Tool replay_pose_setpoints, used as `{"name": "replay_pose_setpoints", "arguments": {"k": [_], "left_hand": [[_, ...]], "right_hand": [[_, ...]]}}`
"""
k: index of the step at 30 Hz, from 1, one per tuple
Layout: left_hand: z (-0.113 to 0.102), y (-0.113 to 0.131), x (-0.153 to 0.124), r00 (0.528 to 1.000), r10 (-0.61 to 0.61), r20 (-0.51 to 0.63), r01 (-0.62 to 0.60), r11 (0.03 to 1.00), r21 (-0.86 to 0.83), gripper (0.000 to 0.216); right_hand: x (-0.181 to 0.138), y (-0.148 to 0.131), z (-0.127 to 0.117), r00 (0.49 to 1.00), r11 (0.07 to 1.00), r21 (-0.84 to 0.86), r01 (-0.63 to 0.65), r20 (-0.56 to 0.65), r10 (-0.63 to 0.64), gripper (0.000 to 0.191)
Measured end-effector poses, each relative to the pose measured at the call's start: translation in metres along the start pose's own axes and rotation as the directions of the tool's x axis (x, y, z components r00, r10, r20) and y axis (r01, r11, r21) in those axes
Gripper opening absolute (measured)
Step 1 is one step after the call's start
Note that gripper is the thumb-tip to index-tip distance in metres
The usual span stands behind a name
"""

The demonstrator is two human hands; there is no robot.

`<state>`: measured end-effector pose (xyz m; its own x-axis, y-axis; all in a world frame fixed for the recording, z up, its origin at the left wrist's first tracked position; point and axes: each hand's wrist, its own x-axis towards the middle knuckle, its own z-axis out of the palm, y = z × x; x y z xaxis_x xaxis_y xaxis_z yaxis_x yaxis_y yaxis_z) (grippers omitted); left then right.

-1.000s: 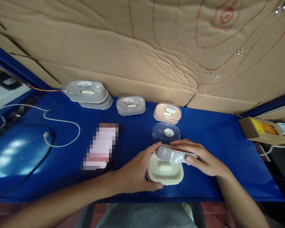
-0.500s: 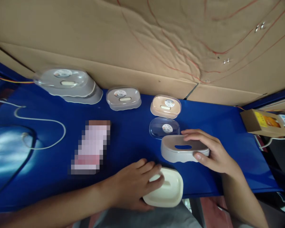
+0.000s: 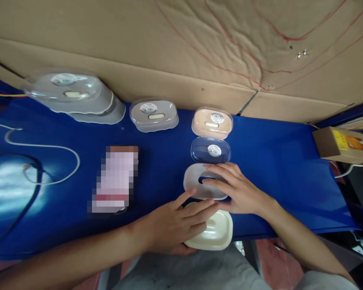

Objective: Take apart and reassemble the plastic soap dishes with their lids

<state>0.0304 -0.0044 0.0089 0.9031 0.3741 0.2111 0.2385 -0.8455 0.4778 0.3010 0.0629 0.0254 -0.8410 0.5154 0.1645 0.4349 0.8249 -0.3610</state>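
A grey plastic tray with an oval hole (image 3: 192, 182) lies in front of a clear lid with a round sticker (image 3: 196, 151). My right hand (image 3: 240, 189) spans the tray's right part, fingers over its top and thumb at its near edge. A cream oval dish (image 3: 220, 235) with raised rims sits at the table's near edge, close below the tray. Over the dish's left side, my left hand (image 3: 181, 223) is spread, fingers stretched toward the tray's near edge. The left thumb is beside the dish's left end. My hands partly hide both pieces.
At the back stand a peach box with a clear lid (image 3: 211, 123), a grey lidded box (image 3: 154, 117) and stacked grey boxes (image 3: 75, 94). A blurred-out phone (image 3: 115, 179) and white cable (image 3: 57, 147) lie left. A cardboard box (image 3: 335, 143) is at right, cardboard wall (image 3: 124, 72) behind.
My right hand has brought the grey tray left and turned it flatter, beside the cream dish. My left hand's fingers have straightened and spread toward it. The view has shifted slightly.
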Motion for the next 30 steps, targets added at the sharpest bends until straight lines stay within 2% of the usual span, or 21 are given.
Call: {"name": "replay_pose_setpoints", "arguments": {"k": [4, 7, 9, 11, 15, 16, 18, 21, 24, 26, 30], "left_hand": [[0.0, -0.006, 0.001, 1.0, -0.024, -0.019, 0.022, 0.997, -0.079, 0.066], [0.0, -0.011, 0.0, 0.997, -0.017, -0.075, 0.007, 0.992, -0.128, 0.087], [-0.002, -0.012, 0.0, 0.989, -0.049, -0.139, 0.023, 0.984, -0.179, 0.09], [-0.006, -0.012, -0.001, 0.969, -0.104, -0.224, 0.059, 0.978, -0.198, 0.077], [-0.021, -0.009, -0.001, 0.873, -0.129, -0.47, 0.074, 0.988, -0.135, 0.007], [-0.025, -0.008, -0.001, 0.841, -0.135, -0.523, 0.063, 0.986, -0.154, 0.007], [-0.03, -0.007, 0.0, 0.783, -0.201, -0.588, 0.059, 0.966, -0.252, 0.025], [-0.03, -0.008, 0.001, 0.727, -0.343, -0.596, 0.076, 0.902, -0.426, 0.041], [-0.028, -0.008, 0.001, 0.686, -0.472, -0.553, 0.112, 0.82, -0.562, 0.046], [-0.026, -0.007, 0.001, 0.658, -0.551, -0.513, 0.146, 0.762, -0.63, 0.048], [-0.027, -0.004, -0.001, 0.664, -0.621, -0.417, 0.161, 0.663, -0.731, 0.051]], "right_hand": [[0.0, 0.0, 0.001, 1.0, 1.0, 0.017, -0.008, 0.005, 0.008, 0.054], [-0.002, -0.002, -0.002, 0.996, 1.0, 0.018, 0.015, -0.091, -0.013, 0.051], [-0.003, -0.004, -0.004, 0.986, 0.998, 0.032, 0.058, -0.157, -0.052, 0.045], [-0.004, -0.006, -0.007, 0.978, 0.995, 0.044, 0.092, -0.191, -0.082, 0.038], [-0.006, -0.018, -0.008, 0.973, 0.992, -0.023, 0.127, -0.19, -0.129, 0.007], [-0.006, -0.023, -0.007, 0.97, 0.987, -0.042, 0.152, -0.184, -0.157, 0.013], [-0.007, -0.036, -0.002, 0.963, 0.973, -0.061, 0.223, -0.144, -0.229, 0.028], [-0.007, -0.056, 0.008, 0.95, 0.948, -0.06, 0.312, -0.003, -0.312, 0.047], [-0.006, -0.066, 0.016, 0.934, 0.941, -0.043, 0.335, 0.147, -0.326, 0.062], [-0.005, -0.067, 0.02, 0.926, 0.945, -0.01, 0.327, 0.205, -0.318, 0.061], [-0.006, -0.065, 0.019, 0.919, 0.944, 0.056, 0.326, 0.214, -0.33, 0.045]]}}
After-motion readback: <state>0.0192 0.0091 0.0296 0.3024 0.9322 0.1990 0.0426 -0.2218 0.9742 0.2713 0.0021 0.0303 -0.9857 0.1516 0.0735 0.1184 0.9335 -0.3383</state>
